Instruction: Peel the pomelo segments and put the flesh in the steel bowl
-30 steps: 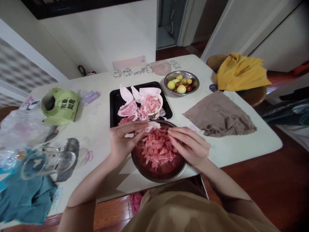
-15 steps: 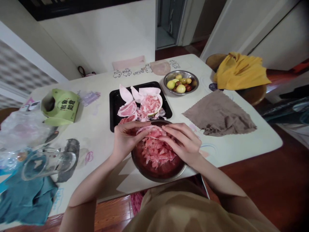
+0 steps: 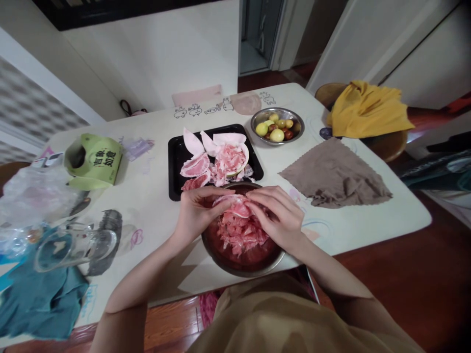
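Observation:
Both hands meet over a dark metal bowl [image 3: 224,257] at the table's near edge, heaped with torn pink pomelo flesh [image 3: 239,234]. My left hand [image 3: 196,211] and my right hand [image 3: 279,215] pinch the same pink pomelo segment [image 3: 239,206] from either side, fingers curled around it above the pile. Just behind the bowl, a black tray [image 3: 176,152] carries pale peel pieces and further pomelo segments [image 3: 219,157].
A steel bowl of small fruits [image 3: 276,126] stands behind the tray, a brown cloth [image 3: 333,176] to its right. At left lie a green carton [image 3: 93,159], a glass jug [image 3: 73,245], plastic bags and a teal cloth [image 3: 40,301]. A yellow cloth [image 3: 368,110] covers a chair.
My hands have drawn closer together over the bowl. The right hand moved left, and both now grip the segment between them.

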Tool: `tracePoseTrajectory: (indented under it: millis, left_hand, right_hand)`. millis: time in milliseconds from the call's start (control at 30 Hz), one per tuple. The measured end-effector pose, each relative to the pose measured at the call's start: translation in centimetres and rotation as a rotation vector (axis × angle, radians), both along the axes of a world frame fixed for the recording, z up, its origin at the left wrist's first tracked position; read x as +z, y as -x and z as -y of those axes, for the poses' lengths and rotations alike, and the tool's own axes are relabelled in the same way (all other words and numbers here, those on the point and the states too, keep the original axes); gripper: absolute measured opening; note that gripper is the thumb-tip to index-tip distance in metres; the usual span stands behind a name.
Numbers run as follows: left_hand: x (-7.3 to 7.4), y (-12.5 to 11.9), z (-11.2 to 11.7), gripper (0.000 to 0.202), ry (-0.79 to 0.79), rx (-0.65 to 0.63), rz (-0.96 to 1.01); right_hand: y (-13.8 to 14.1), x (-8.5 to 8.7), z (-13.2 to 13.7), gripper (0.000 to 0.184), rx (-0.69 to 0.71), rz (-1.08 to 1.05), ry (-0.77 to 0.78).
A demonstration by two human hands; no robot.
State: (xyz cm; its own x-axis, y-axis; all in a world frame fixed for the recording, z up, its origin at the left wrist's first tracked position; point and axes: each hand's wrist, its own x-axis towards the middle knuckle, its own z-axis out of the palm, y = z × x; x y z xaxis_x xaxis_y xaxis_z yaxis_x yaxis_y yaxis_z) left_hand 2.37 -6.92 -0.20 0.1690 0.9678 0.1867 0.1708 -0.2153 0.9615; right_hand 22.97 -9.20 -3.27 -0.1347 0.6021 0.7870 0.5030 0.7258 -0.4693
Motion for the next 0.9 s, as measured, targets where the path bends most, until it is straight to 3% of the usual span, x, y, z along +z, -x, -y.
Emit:
tracePoseTrajectory:
  millis: [233,667,900]
  left_hand:
    - [0.1,-0.2,0.2,0.020,0.010,-0.014,0.004]
    - [1.1,-0.5,1.3,0.018,-0.031,-0.083,0.037]
    - [-0.4,-1.2,1.9,0.022,-0.112,-0.043,0.080]
  right_hand:
    - [0.4,-0.4,0.4,0.031,-0.036,0.130,-0.136]
    - [1.0,0.1,0.5,0.031,-0.076,0.057,-0.083]
    - [1.1,0.3,0.7,0.036,-0.236,0.088,-0.152]
